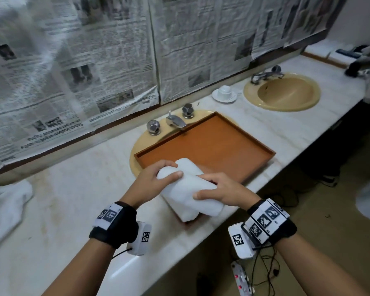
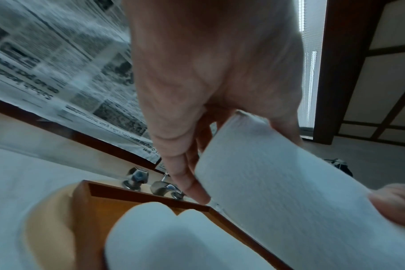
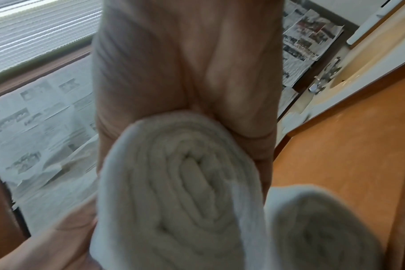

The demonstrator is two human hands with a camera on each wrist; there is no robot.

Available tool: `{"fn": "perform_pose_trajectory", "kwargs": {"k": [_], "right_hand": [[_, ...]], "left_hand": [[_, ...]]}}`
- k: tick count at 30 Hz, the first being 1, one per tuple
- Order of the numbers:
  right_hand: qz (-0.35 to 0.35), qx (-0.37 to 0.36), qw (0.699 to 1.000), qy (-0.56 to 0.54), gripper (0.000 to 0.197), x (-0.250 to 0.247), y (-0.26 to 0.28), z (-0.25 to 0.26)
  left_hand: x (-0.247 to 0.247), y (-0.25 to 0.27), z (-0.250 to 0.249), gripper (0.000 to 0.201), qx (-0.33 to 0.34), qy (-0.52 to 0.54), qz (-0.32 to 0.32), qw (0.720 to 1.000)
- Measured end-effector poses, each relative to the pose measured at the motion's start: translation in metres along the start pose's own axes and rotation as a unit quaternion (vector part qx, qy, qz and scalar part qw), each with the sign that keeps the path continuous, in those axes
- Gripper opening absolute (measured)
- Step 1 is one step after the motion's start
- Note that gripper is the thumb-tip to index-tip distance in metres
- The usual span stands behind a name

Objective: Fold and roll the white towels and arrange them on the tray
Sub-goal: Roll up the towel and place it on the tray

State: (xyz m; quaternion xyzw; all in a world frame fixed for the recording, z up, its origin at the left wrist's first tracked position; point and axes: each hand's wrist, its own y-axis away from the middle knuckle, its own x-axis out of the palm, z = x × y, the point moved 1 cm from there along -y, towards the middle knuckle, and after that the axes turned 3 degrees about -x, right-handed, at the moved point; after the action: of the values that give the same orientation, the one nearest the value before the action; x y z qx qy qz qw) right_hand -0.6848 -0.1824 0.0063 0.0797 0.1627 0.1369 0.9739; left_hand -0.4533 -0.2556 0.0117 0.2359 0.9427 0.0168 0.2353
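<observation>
A: Rolled towel (image 1: 187, 190) held over tray (image 1: 212, 144) near corner, above another roll (image 1: 189, 213). Left hand (image 1: 153, 180), right hand (image 1: 224, 192) clasping its ends.
B: Placing step, likely. Next: lower alongside, release.

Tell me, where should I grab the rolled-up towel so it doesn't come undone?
Probably hold the rolled towel by its two ends, coming down from above, one hand per end. The right wrist view shows its end as a spiral of loose layers, so squeezing each end keeps them wound. The left hand and right hand grip it that way over the tray.
</observation>
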Motion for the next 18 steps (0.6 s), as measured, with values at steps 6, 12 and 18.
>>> {"fn": "perform_pose_trajectory", "kwargs": {"k": [6, 12, 18], "right_hand": [[-0.039, 0.007, 0.999, -0.027, 0.032, -0.065, -0.018, -0.04], [-0.113, 0.054, 0.991, -0.049, 0.032, -0.092, -0.047, -0.082], [-0.11, 0.077, 0.991, -0.001, 0.037, -0.082, -0.066, -0.098]], "left_hand": [[0.043, -0.059, -0.004, 0.036, 0.014, -0.046, -0.062, 0.997], [0.067, -0.083, 0.013, 0.052, -0.019, -0.181, -0.06, 0.981], [0.084, -0.083, 0.029, 0.093, -0.029, -0.244, -0.029, 0.969]]}}
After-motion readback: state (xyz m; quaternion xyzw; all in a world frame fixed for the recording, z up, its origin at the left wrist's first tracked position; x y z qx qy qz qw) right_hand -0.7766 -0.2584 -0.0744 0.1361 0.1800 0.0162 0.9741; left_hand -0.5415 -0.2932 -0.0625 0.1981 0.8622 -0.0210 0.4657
